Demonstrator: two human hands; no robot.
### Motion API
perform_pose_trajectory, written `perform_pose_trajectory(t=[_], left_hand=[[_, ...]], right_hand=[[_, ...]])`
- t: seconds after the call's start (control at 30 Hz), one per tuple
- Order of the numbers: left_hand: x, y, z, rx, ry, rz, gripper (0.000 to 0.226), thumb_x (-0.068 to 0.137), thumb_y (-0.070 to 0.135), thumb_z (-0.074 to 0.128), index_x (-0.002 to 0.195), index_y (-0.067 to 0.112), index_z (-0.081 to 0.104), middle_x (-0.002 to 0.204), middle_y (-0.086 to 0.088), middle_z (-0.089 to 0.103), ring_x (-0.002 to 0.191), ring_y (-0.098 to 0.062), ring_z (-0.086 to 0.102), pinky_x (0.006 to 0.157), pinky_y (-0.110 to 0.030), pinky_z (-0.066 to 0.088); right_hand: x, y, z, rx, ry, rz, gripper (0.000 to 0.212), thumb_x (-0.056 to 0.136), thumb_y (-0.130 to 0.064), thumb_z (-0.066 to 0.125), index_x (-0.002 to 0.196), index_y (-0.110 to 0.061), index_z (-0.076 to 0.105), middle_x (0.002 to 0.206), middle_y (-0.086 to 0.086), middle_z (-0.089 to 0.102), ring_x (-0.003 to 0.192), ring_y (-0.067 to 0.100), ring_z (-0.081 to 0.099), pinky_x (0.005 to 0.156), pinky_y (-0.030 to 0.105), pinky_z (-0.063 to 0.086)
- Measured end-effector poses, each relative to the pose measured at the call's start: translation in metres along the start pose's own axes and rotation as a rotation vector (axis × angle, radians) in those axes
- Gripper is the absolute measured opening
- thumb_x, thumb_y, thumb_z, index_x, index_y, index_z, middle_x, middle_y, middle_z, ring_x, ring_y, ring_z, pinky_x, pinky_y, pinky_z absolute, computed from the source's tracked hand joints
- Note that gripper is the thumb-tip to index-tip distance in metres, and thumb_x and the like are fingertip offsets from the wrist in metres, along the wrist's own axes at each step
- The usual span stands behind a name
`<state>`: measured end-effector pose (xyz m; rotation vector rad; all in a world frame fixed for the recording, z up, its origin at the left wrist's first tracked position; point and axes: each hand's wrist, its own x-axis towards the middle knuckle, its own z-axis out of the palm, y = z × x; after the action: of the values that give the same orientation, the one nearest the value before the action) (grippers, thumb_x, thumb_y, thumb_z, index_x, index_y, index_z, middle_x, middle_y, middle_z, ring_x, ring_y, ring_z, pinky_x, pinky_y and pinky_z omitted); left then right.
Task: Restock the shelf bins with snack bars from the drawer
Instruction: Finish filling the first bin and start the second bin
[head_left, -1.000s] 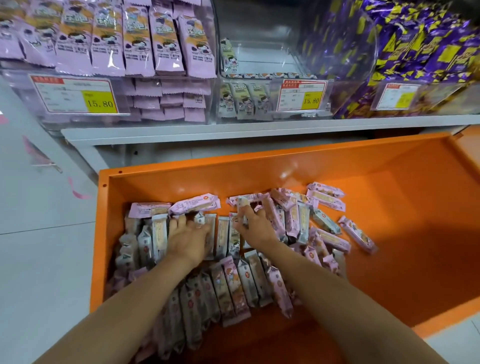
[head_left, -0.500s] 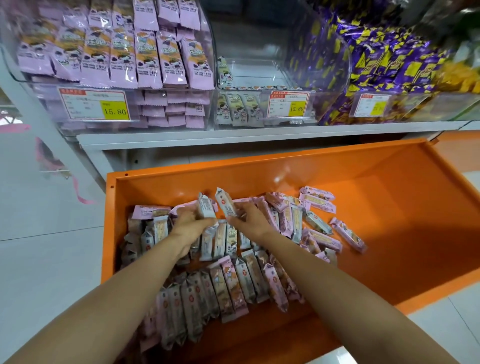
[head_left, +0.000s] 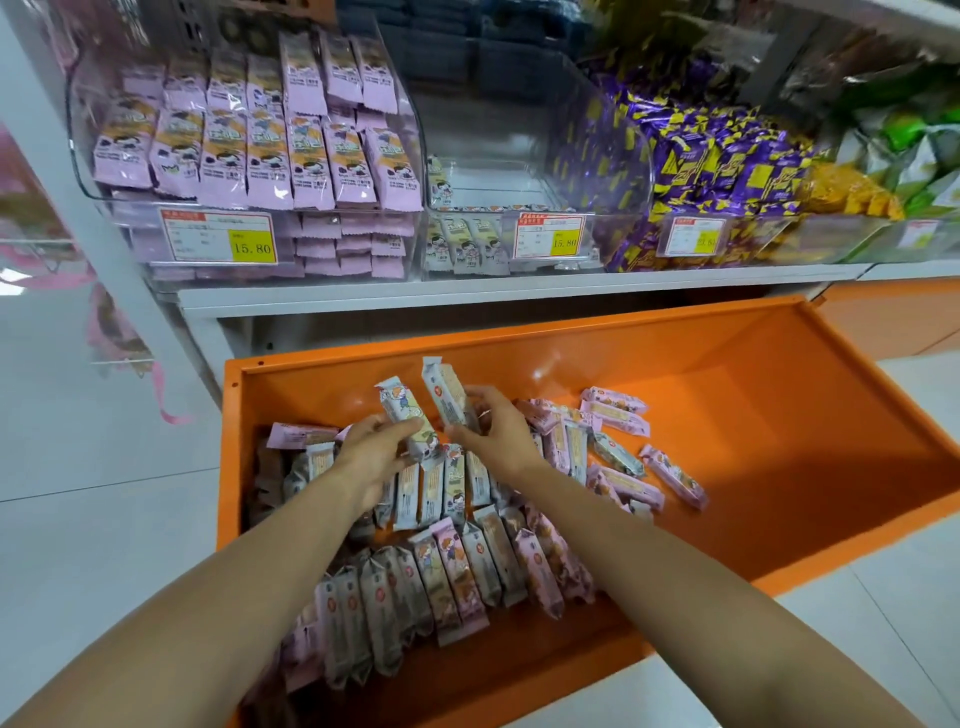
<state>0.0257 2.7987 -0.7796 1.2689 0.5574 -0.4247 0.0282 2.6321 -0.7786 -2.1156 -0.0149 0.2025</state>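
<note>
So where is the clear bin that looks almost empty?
The almost empty bin stands mid-shelf in the head view, between the pink packets on its left and the purple-and-yellow sweets on its right, above the orange drawer.

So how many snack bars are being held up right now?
2. The left grip holds the left bar above the drawer; the right grip holds the right bar beside it. Others may hide behind fingers.

Both hands (head_left: 371, 457) hold bars (head_left: 410, 418) over drawer (head_left: 779, 467).
</note>
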Motion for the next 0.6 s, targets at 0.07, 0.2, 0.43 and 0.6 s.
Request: perform_pose_trajectory(t=[0.07, 0.2, 0.43, 0.6], left_hand=[[-0.002, 0.003, 0.0, -0.028, -0.029, -0.009, 0.022, 0.088, 0.008, 0.07, 0.103, 0.008, 0.054, 0.105, -0.012, 0.065, 0.087, -0.019, 0.063, 0.097, -0.039, 0.052], [-0.007, 0.011, 0.003, -0.049, -0.054, 0.003, 0.034, 0.088, 0.007, 0.069, 0.119, 0.003, 0.055, 0.113, -0.015, 0.067, 0.095, -0.027, 0.064, 0.081, -0.032, 0.056], [-0.016, 0.016, 0.005, 0.014, -0.102, 0.063, 0.01, 0.088, 0.007, 0.068, 0.092, 0.01, 0.06, 0.114, -0.022, 0.068, 0.096, -0.034, 0.061, 0.096, -0.047, 0.053], [-0.017, 0.018, 0.004, 0.047, -0.116, 0.086, 0.033, 0.087, 0.006, 0.068, 0.119, 0.002, 0.059, 0.113, -0.017, 0.069, 0.11, -0.036, 0.064, 0.092, -0.043, 0.055]], right_hand=[[-0.002, -0.004, -0.003, 0.018, 0.008, 0.008, 0.057, 0.085, -0.025, 0.075, 0.134, -0.019, 0.046, 0.107, -0.011, 0.057, 0.093, 0.007, 0.06, 0.073, 0.019, 0.052], [-0.004, -0.009, -0.007, 0.096, -0.024, 0.03, 0.045, 0.086, -0.027, 0.074, 0.123, -0.017, 0.051, 0.11, -0.004, 0.06, 0.096, 0.012, 0.062, 0.081, 0.029, 0.057], [-0.009, -0.016, -0.014, 0.331, -0.164, 0.163, 0.033, 0.095, -0.022, 0.063, 0.123, -0.011, 0.05, 0.107, 0.003, 0.064, 0.089, 0.013, 0.065, 0.07, 0.019, 0.052], [-0.007, -0.011, -0.017, 0.352, -0.166, 0.161, 0.028, 0.093, -0.018, 0.064, 0.118, -0.006, 0.057, 0.109, 0.007, 0.068, 0.095, 0.02, 0.067, 0.091, 0.036, 0.054]])
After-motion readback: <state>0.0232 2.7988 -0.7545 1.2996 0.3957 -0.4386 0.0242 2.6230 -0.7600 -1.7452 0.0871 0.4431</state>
